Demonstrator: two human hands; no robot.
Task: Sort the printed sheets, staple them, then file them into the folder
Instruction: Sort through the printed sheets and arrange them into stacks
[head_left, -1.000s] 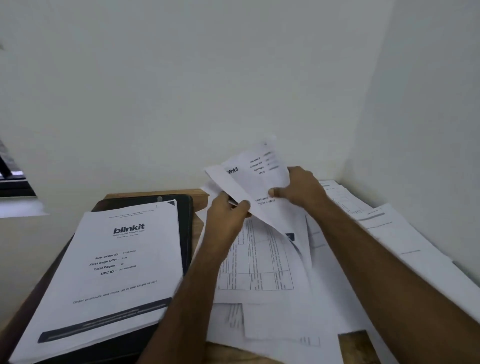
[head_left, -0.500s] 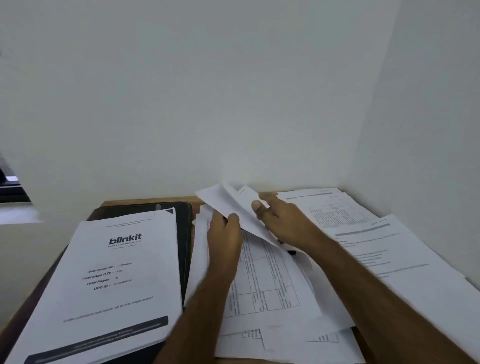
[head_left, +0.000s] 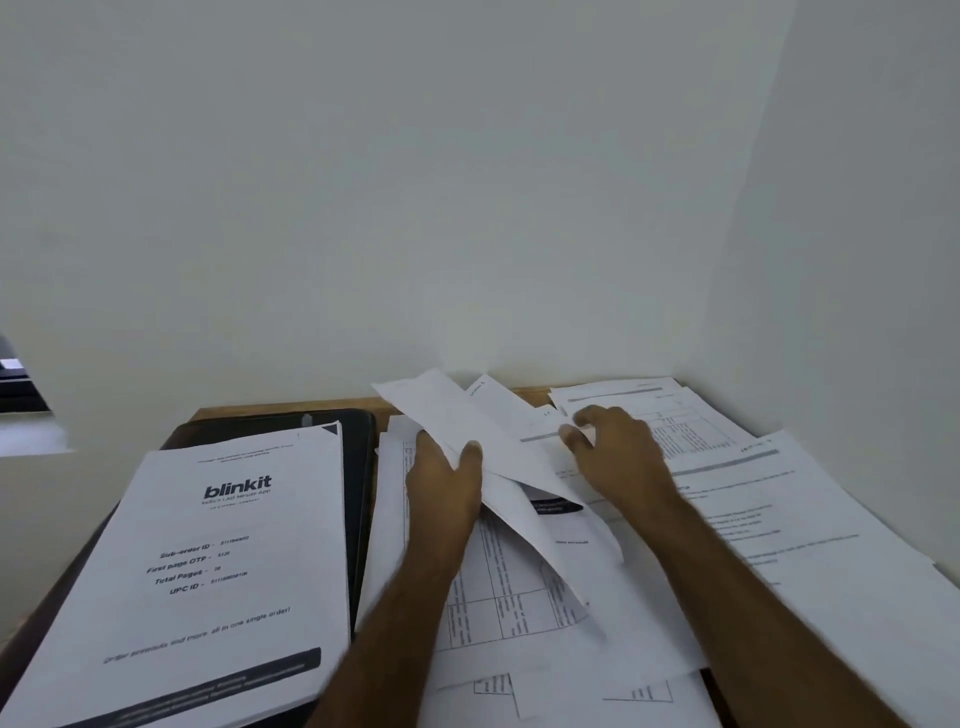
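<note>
My left grip (head_left: 447, 475) pinching loose sheets (head_left: 467, 431); right grip (head_left: 618, 452) released, flat on scattered pile (head_left: 753, 499). Folder (head_left: 358, 467) mostly hidden under blinkit stack (head_left: 223, 566). Small print unreadable.

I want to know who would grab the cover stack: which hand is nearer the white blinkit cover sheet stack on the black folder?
Left. The left hand grips loose sheets just right of the white blinkit cover sheet stack; the right hand is farther right, over the spread papers.
</note>
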